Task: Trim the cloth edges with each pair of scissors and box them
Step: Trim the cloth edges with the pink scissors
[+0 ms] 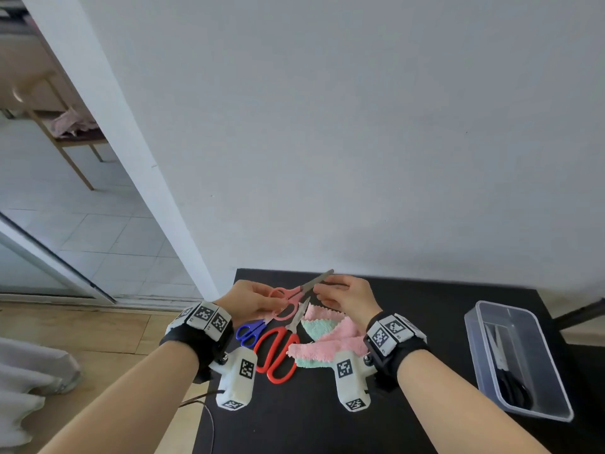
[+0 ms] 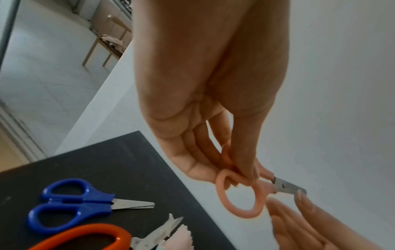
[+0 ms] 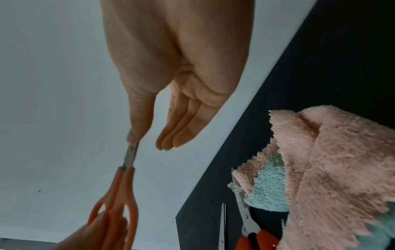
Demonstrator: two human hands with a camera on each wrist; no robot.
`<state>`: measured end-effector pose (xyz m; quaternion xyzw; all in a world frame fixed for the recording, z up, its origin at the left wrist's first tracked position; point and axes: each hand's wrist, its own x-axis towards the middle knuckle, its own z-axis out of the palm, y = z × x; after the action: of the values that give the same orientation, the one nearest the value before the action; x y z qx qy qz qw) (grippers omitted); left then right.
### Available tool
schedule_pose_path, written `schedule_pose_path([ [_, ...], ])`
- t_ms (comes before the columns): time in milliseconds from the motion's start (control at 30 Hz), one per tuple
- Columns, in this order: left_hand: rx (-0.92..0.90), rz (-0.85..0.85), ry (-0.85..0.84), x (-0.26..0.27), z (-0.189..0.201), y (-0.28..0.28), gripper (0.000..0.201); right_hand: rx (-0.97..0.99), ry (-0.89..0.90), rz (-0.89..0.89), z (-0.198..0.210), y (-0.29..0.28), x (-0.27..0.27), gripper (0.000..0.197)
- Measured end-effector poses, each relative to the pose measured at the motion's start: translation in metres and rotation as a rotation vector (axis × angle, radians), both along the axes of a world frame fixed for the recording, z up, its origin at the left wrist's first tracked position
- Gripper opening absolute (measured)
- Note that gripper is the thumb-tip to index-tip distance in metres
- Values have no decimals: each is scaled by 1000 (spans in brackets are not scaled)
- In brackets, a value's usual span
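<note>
The two bare forearms with black wrist straps and white marker-printed camera mounts fill the bottom of the head view, and just beyond them the left hand (image 1: 253, 301) holds the small pink plastic-handled scissors (image 1: 291, 298) in the air above the far edge of the black matte surface (image 1: 425, 322). Its fingers (image 2: 205, 152) and thumb are curled around the handle loops. The right hand (image 1: 347, 298) pinches the closed steel blades between thumb and forefinger, its other fingers (image 3: 177, 133) lying straight and together, touching nothing.

This pair looks light and stiff; the smooth plastic loops give the sure hold, while the thin blades are slick and are best taken on their flats near the pivot.

At 6 o'clock from it, flat on the surface, lie the small blue-handled scissors (image 1: 250, 330) and, just beside them at 3 o'clock, the large red-handled scissors (image 1: 278, 352), blades pointing to 12 o'clock. Touching their blades at 3 o'clock sits the soft, fluffy pink and mint-green cloth (image 1: 327, 339) with zigzag edges, limp and rumpled, likely to fold under the blades unless it is held taut.

Well apart at 3 o'clock stands the clear rectangular plastic box (image 1: 553, 365), with a black-handled pair of scissors (image 1: 510, 378) already inside.
</note>
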<state>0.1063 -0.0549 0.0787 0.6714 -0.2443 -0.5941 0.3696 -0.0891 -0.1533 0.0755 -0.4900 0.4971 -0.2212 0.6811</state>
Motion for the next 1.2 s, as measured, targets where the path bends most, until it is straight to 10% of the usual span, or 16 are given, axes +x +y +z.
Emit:
schedule_pose_path([
  [233, -124, 147, 229, -27, 19, -14, 27, -27, -38, 228, 5, 7, 1, 27],
  [1200, -93, 183, 24, -18, 29, -15, 8, -180, 38, 376, 9, -1, -16, 23],
])
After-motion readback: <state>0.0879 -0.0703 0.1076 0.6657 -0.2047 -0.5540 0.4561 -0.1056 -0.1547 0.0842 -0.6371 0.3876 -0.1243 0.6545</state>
